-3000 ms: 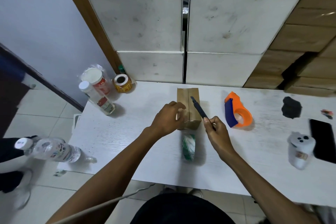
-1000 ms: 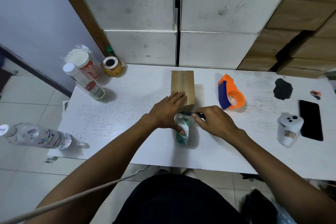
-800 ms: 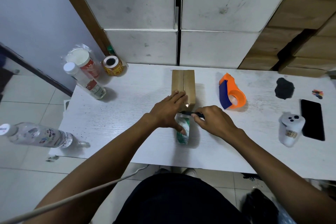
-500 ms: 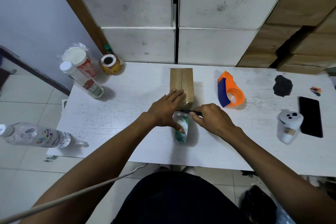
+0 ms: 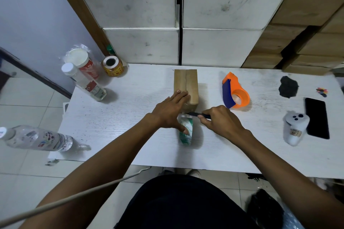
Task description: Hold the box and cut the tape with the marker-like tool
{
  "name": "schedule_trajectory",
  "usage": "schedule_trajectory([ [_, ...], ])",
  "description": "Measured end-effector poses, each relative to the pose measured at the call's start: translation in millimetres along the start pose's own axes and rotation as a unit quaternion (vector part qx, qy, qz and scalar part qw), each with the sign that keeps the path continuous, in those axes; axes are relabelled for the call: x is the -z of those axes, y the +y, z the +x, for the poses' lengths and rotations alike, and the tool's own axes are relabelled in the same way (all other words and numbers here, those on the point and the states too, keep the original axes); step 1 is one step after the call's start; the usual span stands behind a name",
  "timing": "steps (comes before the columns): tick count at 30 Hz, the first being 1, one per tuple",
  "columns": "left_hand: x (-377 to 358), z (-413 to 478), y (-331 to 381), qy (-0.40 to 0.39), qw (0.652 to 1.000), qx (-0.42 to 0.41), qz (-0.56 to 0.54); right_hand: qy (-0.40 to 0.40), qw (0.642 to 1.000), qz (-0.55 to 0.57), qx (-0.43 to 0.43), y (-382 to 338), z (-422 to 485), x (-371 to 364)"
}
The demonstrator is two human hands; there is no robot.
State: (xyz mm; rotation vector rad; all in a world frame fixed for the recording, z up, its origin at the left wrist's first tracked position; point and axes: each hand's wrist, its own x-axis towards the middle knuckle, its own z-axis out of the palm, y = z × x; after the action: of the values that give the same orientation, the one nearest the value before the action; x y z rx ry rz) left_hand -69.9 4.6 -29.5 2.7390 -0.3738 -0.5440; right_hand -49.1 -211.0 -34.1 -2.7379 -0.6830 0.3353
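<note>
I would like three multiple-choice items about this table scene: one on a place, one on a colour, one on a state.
1. Where is the tape dispenser?
A. right of the cardboard box
B. on the floor
C. on the box

2. What colour is the dispenser's body?
A. green
B. orange
C. white

3. What does the right hand do?
A. lies flat and empty
B. grips a dark cutter
C. holds the phone

Answers: A, it stands on the table beside the box; B, its shell is orange; B, its fingers curl round the cutter.

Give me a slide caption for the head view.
Left hand steadies cardboard box while right hand holds utility knife over tape roll.
</note>
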Motion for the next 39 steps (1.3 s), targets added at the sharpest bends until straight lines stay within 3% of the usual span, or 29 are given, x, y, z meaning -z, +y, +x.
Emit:
schedule_trajectory([
  [10, -4.2, -2.5, 2.3, -0.022, 0.999, 0.008, 0.024, -0.027, 0.995, -0.078, -0.051, 20.9, -9.9, 7.3],
  [21, -9.3, -0.5, -2.0, -0.015, 1.0, -0.008, 0.019, 0.04, 0.992, 0.052, -0.105, 36.1, -34.0, 2.1],
  [32, -13.3, -0.4, -6.9, -0.017, 1.0, -0.009, 0.021, -0.005, 0.946, 0.213, -0.242, 46.6, -1.6, -34.5],
  [39, -14.8, 1.4, -8.0, -0.018, 0.999, -0.01, 0.03, -0.055, 0.937, 0.208, -0.274, 44.9, 21.5, -53.1],
])
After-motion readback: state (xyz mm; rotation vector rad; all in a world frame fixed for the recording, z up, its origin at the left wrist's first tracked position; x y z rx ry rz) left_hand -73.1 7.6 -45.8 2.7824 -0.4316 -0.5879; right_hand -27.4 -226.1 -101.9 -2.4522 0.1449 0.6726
